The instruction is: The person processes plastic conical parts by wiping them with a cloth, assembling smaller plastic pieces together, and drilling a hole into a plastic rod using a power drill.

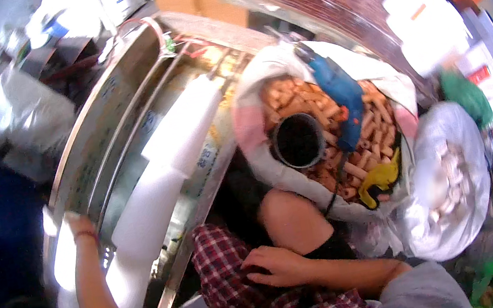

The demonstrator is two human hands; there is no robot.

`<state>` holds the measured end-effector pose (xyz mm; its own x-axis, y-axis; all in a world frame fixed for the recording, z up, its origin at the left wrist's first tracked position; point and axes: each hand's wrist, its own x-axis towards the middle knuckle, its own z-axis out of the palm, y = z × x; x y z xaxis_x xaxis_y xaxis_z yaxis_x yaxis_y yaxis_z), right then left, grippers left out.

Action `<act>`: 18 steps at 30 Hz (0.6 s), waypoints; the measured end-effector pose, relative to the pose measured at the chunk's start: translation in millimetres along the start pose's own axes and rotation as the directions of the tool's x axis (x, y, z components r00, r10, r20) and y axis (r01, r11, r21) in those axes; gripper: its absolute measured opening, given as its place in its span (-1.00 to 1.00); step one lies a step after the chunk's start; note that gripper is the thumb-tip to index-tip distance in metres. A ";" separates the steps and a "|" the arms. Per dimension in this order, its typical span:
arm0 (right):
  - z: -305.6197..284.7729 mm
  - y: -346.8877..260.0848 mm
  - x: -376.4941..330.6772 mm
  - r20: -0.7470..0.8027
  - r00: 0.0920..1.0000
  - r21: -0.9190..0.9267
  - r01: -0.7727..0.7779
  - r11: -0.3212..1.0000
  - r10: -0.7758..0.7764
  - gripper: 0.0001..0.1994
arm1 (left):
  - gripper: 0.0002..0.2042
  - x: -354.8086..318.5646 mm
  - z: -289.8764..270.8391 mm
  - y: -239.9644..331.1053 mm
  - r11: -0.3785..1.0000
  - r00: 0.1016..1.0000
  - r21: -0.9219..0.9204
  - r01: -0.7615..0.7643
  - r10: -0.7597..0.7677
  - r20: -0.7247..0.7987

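My left hand (pixel 81 225) reaches over the left side of a long metal trough (pixel 82 137). It is at the upper end of a white cylinder-like piece (pixel 65 257), apparently touching it; blur and glare hide its fingers. Further white tapered pieces (pixel 149 203) lie end to end along the trough, beside thin metal rods (pixel 112 151). On my lap, my right hand (pixel 278 266) rests on red-and-navy plaid cloth (pixel 226 268), holding nothing, its fingers loosely spread.
Ahead to the right, a white sack (pixel 258 145) holds many short tan cylinders, a blue power drill (pixel 340 92), a dark round cup (pixel 298 141) and a yellow tool (pixel 381 178). A translucent bag (pixel 469 182) of pale pieces stands beside it. A cluttered table (pixel 326 3) is beyond.
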<state>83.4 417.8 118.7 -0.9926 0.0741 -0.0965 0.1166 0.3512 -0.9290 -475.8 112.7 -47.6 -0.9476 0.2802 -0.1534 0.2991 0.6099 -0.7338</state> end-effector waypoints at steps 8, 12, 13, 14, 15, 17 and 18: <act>-3.6 3.3 -18.1 -0.050 0.995 -0.028 0.080 0.996 -0.082 -0.74 | -0.24 -82.8 -173.6 -87.6 0.997 0.997 -0.078 -0.014 0.008 -0.073; -47.2 3.5 -54.2 -0.259 0.923 -0.310 0.201 0.929 -0.286 -0.71 | -0.37 -104.6 -235.8 -136.4 0.935 0.939 -0.347 0.069 -0.179 -0.295; -64.1 3.5 -72.0 -0.348 0.890 -0.343 0.172 0.923 -0.295 -0.69 | -0.35 -110.9 -231.1 -153.5 0.893 0.917 -0.442 0.083 -0.242 -0.317; -80.7 2.8 -89.1 -0.428 0.852 -0.372 0.137 0.918 -0.301 -0.67 | -0.33 -114.7 -219.8 -170.4 0.839 0.892 -0.537 0.092 -0.309 -0.329; -99.1 -4.8 -105.5 -0.550 0.808 -0.405 -0.038 0.914 -0.211 -0.68 | -0.31 -110.3 -214.3 -179.7 0.769 0.867 -0.637 0.049 -0.350 -0.355; -128.0 -17.6 -128.6 -0.769 0.603 -0.493 -0.348 0.797 -0.212 -0.72 | -0.28 -108.3 -183.4 -197.7 0.601 0.812 -0.798 -0.048 -0.442 -0.382; -141.7 -26.5 -142.3 -0.757 0.629 -0.553 -0.472 0.686 -0.178 -0.70 | -0.25 -109.4 -165.5 -208.2 0.458 0.831 -0.889 -0.027 -0.485 -0.275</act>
<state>226.5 530.1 207.7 -0.6183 0.6908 0.3748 0.5680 0.7224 -0.3943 -415.8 77.8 231.5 -0.9012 0.1406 0.4099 0.2617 0.9305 0.2562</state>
